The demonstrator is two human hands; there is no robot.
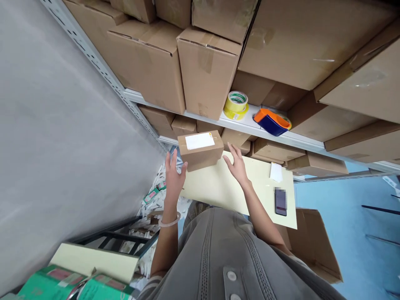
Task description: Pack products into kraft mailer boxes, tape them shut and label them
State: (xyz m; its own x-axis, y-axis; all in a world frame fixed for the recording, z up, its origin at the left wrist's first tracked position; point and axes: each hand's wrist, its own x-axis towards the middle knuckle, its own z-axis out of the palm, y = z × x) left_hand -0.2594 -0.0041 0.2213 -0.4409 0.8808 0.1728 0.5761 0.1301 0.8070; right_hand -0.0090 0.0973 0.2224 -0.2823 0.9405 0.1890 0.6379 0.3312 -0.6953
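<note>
A small closed cardboard box [203, 156] stands on the cream tabletop [215, 185], at its far left part. On the box's top lies a white label [200, 141]. My left hand [175, 171] is at the box's near left side, fingers raised and apart, holding nothing. On the other side, my right hand [236, 166] is just right of the box with its fingers spread and nothing in them. I cannot tell whether the left fingertips touch the cardboard. A pale bangle [169, 221] circles my left wrist.
A metal shelf [262, 130] packed with cardboard boxes rises behind the table. It also bears tape rolls [236, 105] and an orange and blue tape dispenser [272, 122]. A phone [280, 202] and white papers [276, 171] lie at the table's right. An open carton [315, 241] stands below right.
</note>
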